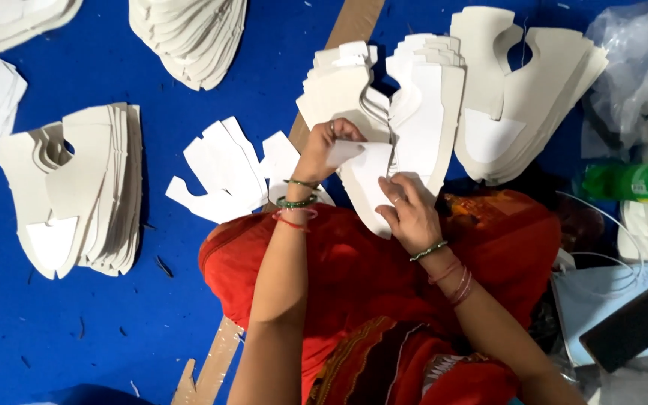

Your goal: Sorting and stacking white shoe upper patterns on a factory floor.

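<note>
A flat white cut-out panel of thin, matte sheet material [365,180] — stiff enough to hold its outline, with one rounded end and notched edges — sits between both hands, above the lap draped in red cloth [384,262]. The left hand [328,146] pinches the panel's upper corner with fingers closed on it; the right hand [406,210] lies across its lower part, fingers narrowed and pressing it flat.

Just behind the hands stands a fanned stack of similar white panels [384,90], edges stepped like a deck of cards. A larger stack of curved, collar-shaped white pieces [526,97] lies to the right of it, a spread of smaller pronged white pieces [223,172] to the left, and a further fanned stack [76,187] well apart on the blue floor covering [76,322]. A brown cardboard strip [350,26] runs diagonally beneath. A green plastic bottle [631,182] and a dark phone [630,328] lie at the right edge.

Judged risk — the held panel is gripped only at a corner and appears thin, so a sharp pull could crease or tear it; the stepped stack close behind could slide out of order if the hands nudge it.
</note>
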